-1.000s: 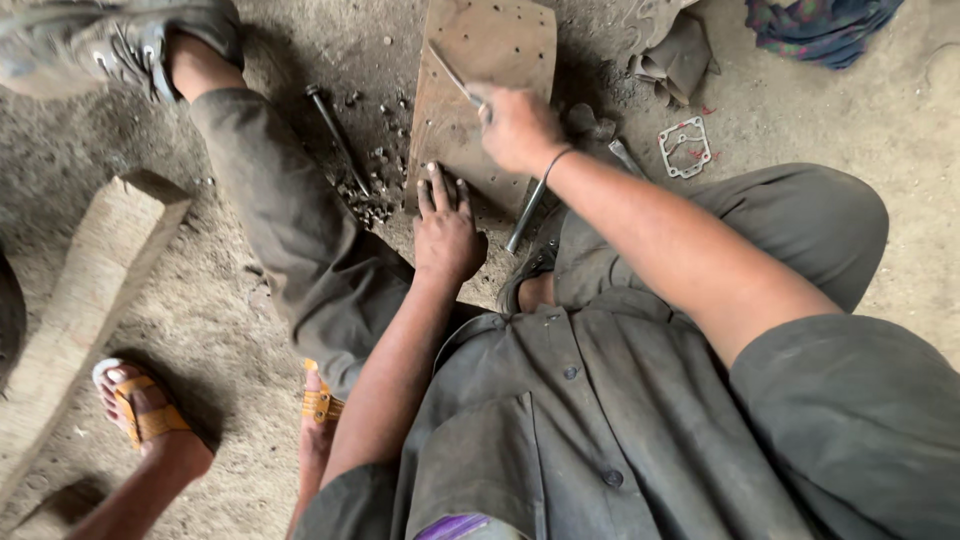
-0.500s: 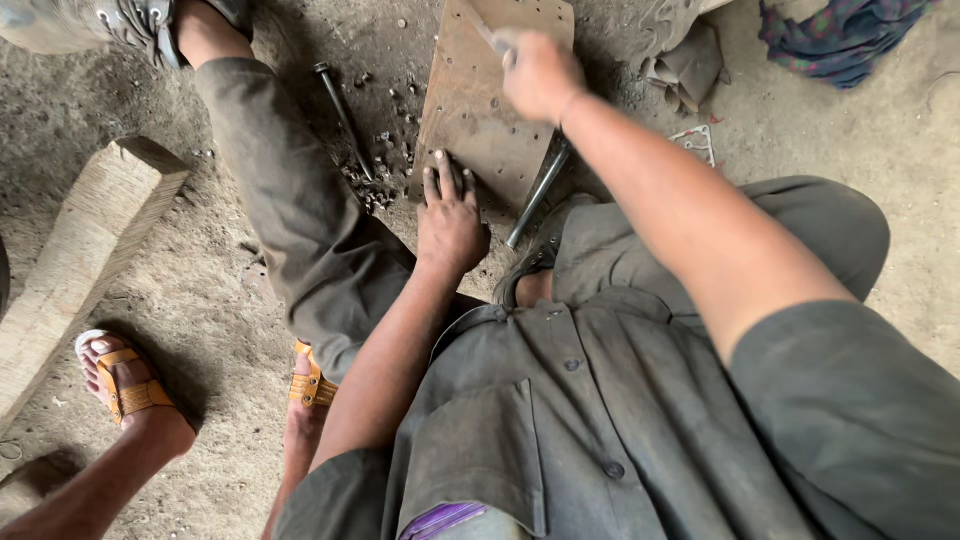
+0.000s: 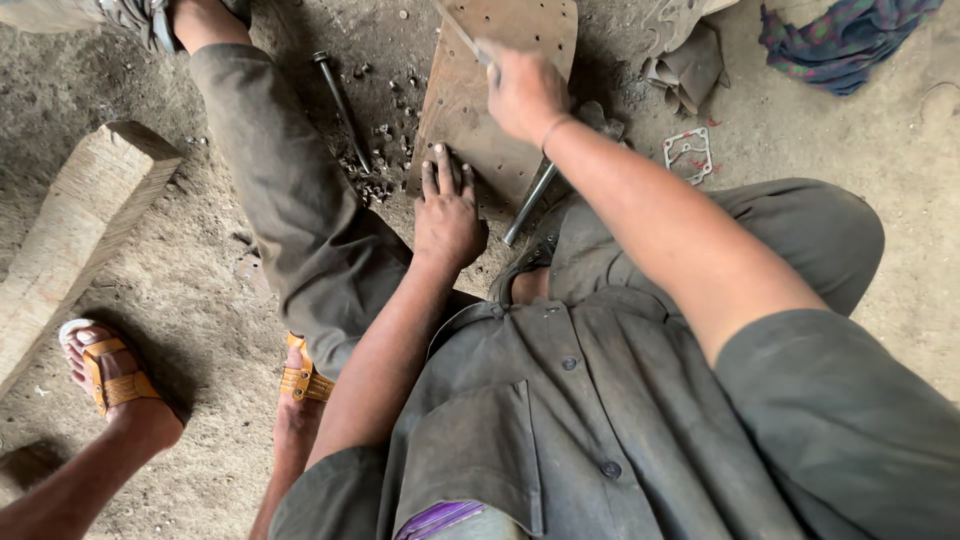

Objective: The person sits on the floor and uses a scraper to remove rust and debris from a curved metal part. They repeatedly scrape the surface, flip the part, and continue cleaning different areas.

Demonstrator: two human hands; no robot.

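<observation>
Head view, looking down a grey buttoned shirt point(image 3: 600, 400) to the dirt floor point(image 3: 200, 290). Nearest, another person's two feet in orange sandals point(image 3: 105, 375) stood at the floor's lower left. Left hand point(image 3: 447, 215) lay flat, fingers spread and gripping nothing, pressed on the near edge of a rusty perforated metal plate point(image 3: 470, 110). A steel rod point(image 3: 528, 205) lay just right of that hand, partly under the right forearm. Right hand point(image 3: 523, 92) sat farther along the plate, fist closed on a thin metal tool point(image 3: 462, 38) whose tip angled toward the plate's far left edge. Left of the plate: scattered small rivets point(image 3: 375, 180) and a dark punch point(image 3: 342, 108). A wooden block point(image 3: 70, 230) lay near the left edge. A flat gasket point(image 3: 688, 155) lay right of the plate; folded cloth point(image 3: 840, 35) at the far right corner.
</observation>
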